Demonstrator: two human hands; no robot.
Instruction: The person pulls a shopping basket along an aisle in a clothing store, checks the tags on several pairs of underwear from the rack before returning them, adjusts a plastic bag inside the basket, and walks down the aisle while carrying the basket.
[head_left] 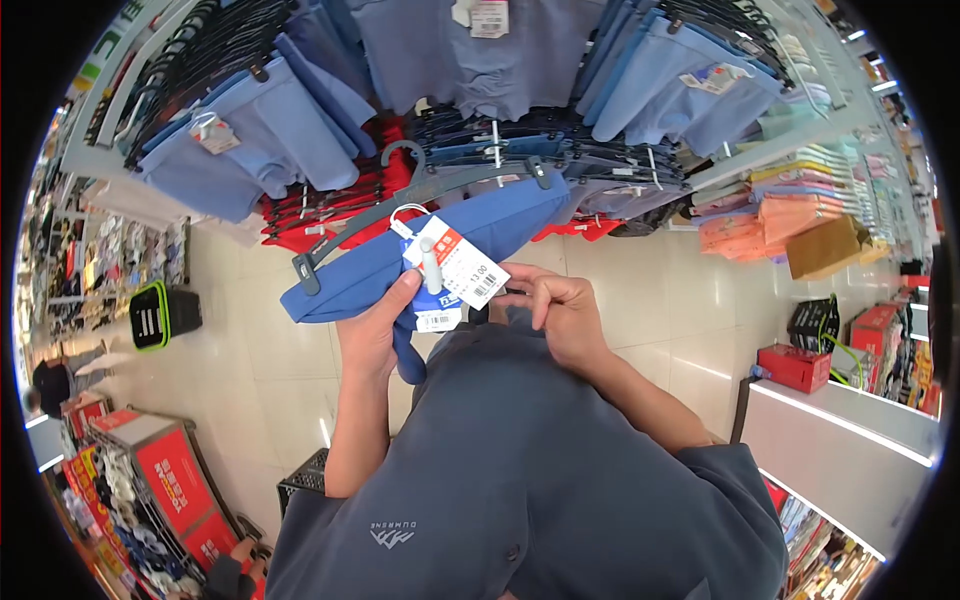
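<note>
A pair of blue shorts (500, 217) hangs tilted from a dark clip hanger (420, 192), its clips on both ends of the waistband. My left hand (370, 335) is closed on the shorts from below, with the thumb in front beside the tags. A white price tag (468, 265) with a red patch and barcode lies over a blue label (430, 305), and a pale security tag (430, 265) sits on top. My right hand (565, 315) has its fingers curled at the price tag's right edge, the fingertips partly hidden behind it.
Racks of light blue shorts (270, 125) and grey-blue ones (480, 60) stand ahead, with red garments (390, 160) below. Folded coloured clothes (780, 210) are stacked at right. A black basket (165, 315) is on the left, and a red box (793, 368) on a counter at right.
</note>
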